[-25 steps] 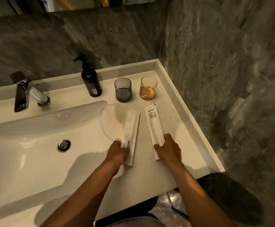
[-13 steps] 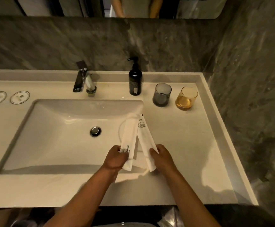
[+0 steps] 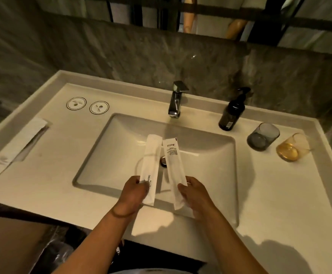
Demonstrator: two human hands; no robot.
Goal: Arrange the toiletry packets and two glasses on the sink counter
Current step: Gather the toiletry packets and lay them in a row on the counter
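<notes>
- left hand (image 3: 134, 191) pinching lower end of a white packet (image 3: 151, 167), print reads "...teeth"
- right hand (image 3: 195, 196) pinching a second white packet (image 3: 174, 169), small print near its top
- both packets held over the basin (image 3: 109, 155), side by side, tops nearly touching
- grey glass (image 3: 263, 136) and amber glass (image 3: 291, 147) upright on the bench (image 3: 280, 194), right of the basin, just beside each other
- black pump bottle (image 3: 231, 113) behind them, near the tap (image 3: 176, 99)
- more white packets (image 3: 16, 145) at far left of bench, blurred, probably two

Both forearms bare, no sleeves in view. The left hand (image 3: 133, 192) carries a thin dark band around its wrist. The right hand (image 3: 195, 196) wears nothing, its fingers (image 3: 182, 191) ringless.
</notes>
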